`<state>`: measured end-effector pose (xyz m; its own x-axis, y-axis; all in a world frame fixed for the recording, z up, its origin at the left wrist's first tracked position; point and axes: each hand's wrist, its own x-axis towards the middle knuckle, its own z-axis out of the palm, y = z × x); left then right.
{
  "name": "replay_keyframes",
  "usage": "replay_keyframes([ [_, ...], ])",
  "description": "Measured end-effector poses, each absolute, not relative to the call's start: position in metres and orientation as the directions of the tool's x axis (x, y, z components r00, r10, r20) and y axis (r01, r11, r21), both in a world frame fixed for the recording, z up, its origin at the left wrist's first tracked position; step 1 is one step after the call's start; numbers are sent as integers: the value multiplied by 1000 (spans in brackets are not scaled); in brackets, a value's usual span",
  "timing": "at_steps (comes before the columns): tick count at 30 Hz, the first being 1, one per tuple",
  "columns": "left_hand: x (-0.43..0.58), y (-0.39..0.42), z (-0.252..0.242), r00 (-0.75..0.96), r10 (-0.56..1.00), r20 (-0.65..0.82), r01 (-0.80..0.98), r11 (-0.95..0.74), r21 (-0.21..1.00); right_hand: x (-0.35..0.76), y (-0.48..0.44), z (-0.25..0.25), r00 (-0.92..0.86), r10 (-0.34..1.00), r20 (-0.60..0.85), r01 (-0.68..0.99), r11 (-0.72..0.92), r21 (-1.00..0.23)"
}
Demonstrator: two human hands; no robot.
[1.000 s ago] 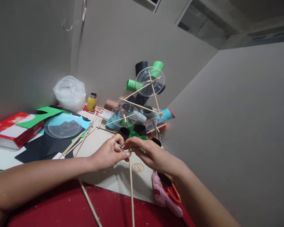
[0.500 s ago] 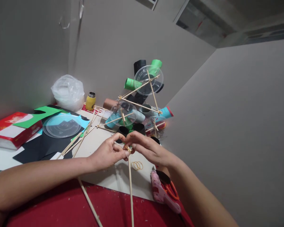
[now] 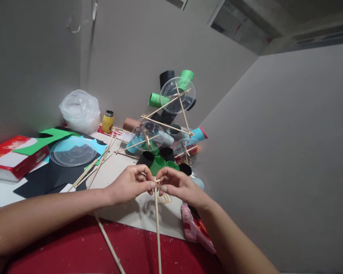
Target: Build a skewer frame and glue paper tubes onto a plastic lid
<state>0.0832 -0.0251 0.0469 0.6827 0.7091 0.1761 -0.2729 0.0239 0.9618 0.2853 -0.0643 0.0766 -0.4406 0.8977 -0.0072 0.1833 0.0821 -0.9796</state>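
A pale wooden stick (image 3: 157, 224) is at the centre, its top end between two bare hands, its length running toward 6 o'clock and out of view. Clock directions start from that top end. The left hand (image 3: 131, 185), at 9, has thumb and fingertips clamped on the stick. The right hand (image 3: 178, 186), at 3, curls thumb and fingers close about the same end; whether they grip cannot be told. Beneath it, at 5, lie thin rubber bands (image 3: 166, 198), partly covered. Farther out, a pink tool (image 3: 190, 224) lies across the front edge of a white board (image 3: 171, 219). At 7, a second stick (image 3: 108, 243) crosses the red tabletop (image 3: 74, 251), which opens out toward 6. At 12, a green tube (image 3: 157, 165) stands near the fingertips, leaving little space there. Beyond, between 12 and 1, a structure of sticks, clear lids and tubes (image 3: 167, 125) rises before a grey wall (image 3: 125, 68). Room is wider between 9 and 10: white board, loose sticks (image 3: 95, 174), then a red box (image 3: 34, 161).
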Motion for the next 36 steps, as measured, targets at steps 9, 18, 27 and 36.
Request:
replay_keyframes([
  [9,81,-27,51,700,694,168,-246,14,969,278,-68,60,-310,951,-8,48,7,-999],
  [18,81,-26,53,711,675,196,-257,-9,966,275,-65,44,-370,929,-3,-215,-89,-972],
  [27,80,-24,51,697,695,173,-219,-23,975,267,-72,45,-213,974,69,-335,-6,-942],
  [36,81,-27,52,702,685,193,-264,-2,964,264,-75,43,-274,959,-72,-368,-174,-913],
])
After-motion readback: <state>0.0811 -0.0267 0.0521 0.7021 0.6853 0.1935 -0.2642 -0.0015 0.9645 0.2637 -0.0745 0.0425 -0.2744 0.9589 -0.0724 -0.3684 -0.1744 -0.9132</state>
